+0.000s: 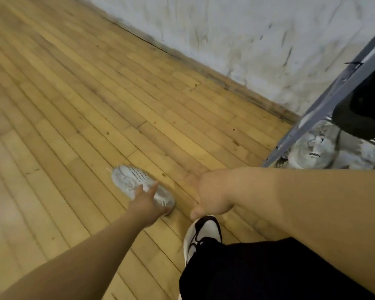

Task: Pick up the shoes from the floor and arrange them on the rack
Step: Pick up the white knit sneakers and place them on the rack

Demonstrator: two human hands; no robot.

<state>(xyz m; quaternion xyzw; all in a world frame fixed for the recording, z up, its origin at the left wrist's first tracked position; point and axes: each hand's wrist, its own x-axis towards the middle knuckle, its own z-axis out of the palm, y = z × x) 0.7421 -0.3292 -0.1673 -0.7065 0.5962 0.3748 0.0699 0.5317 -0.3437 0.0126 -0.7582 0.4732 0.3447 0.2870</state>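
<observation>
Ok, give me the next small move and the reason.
Probably curl the left grip round the shoe and lift it: its fingers lie spread over the shoe's near end, not yet closed, and the shoe is on the floor, away from the rack.

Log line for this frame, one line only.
stage: reach | left hand: fingers straight over pale sneaker on floor, contact unclear | right hand: idle, holds nothing | rack: pale shoes inside
</observation>
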